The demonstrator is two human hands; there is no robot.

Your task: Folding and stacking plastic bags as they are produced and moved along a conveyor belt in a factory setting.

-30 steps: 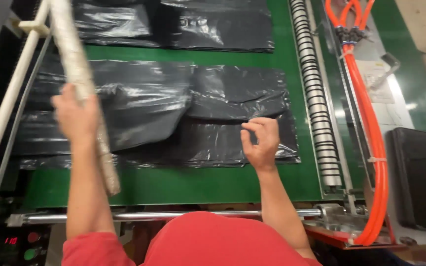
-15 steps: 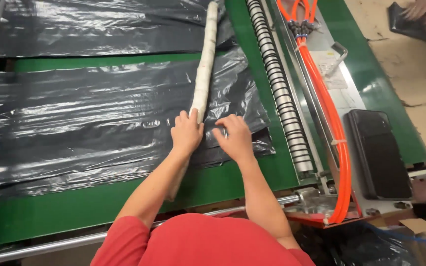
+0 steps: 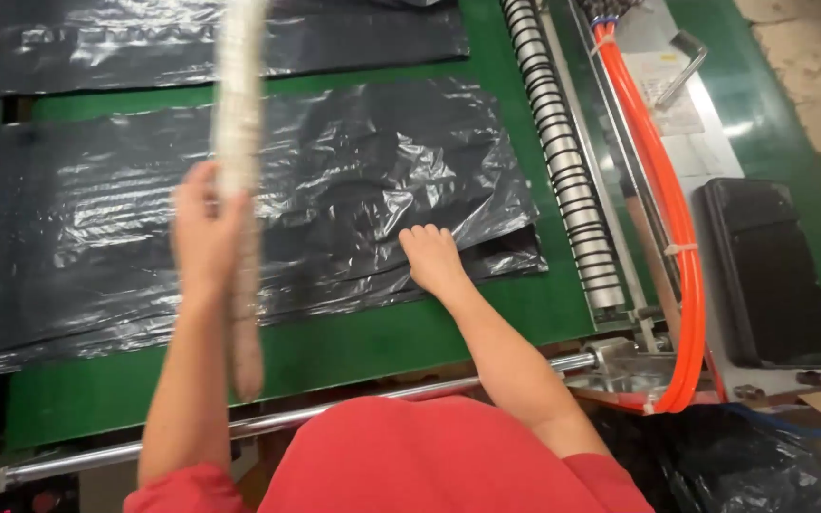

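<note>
Okay, left hand (image 3: 206, 228) raised, fingers wrapped around pale long roll (image 3: 238, 133); right hand (image 3: 432, 258) flat, fingers spread on black plastic sheet (image 3: 334, 180) over green belt (image 3: 382, 337), orange hose (image 3: 662, 190) beside.

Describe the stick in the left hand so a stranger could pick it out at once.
Start at the green table spread with black plastic sheets. Above their left half, the left hand holds up a long pale rod. It is the only whitish, blurred thing crossing the dark plastic, unlike the orange hoses at right.
</note>
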